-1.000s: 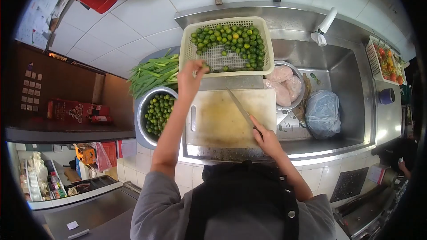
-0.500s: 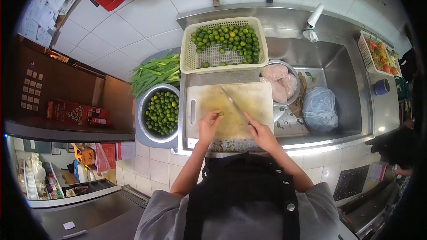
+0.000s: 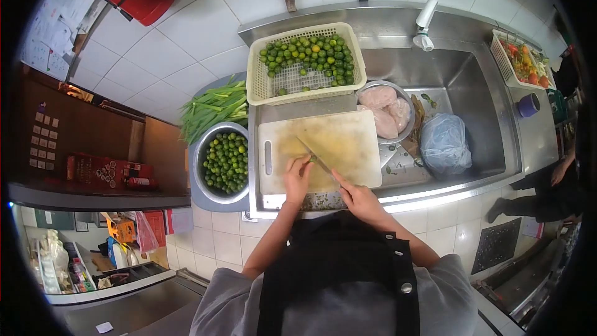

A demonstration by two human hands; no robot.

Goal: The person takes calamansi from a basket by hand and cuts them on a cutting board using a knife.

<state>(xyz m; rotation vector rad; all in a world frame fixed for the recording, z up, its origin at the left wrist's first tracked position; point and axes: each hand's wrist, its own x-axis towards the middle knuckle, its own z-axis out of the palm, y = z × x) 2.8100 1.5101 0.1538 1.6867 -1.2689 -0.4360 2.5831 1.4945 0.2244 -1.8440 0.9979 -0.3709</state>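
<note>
Fingertips of the left hand (image 3: 298, 179) pinch a small green citrus fruit (image 3: 313, 158), thumb and forefinger nearly closed around it, over a stained white cutting board (image 3: 354, 140). The right hand (image 3: 359, 200) clenches the handle of a kitchen knife (image 3: 320, 162), its blade slanting just beside the fruit; whether the two touch cannot be told. A metal bowl (image 3: 198, 171) of whole citrus sits left of the board, a perforated plastic basket (image 3: 306, 94) of more beyond it.
</note>
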